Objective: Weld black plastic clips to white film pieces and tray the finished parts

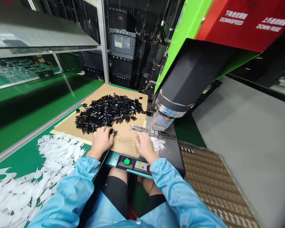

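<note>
My left hand (101, 141) is at the front edge of the heap of small black parts (109, 110), its fingers closed on a small black part (115, 132) at the fingertips. To the right, my right hand (144, 144) is beside the near end of a flat metal strip (139, 128); its fingertips are partly hidden, and I cannot make out what they hold. The strip leads to a metal fixture (154, 132) under the machine's head (162, 120). Brown cardboard (125, 139) lies beneath the heap and the hands. White pieces (158, 144) lie right of my right hand.
Many thin white pieces (59, 152) cover the green table at the left. The green and red machine (192, 63) overhangs the right side. A control panel with a green button (126, 161) is at the front edge. A brown tray (213, 183) stands low right; bins (123, 42) are behind.
</note>
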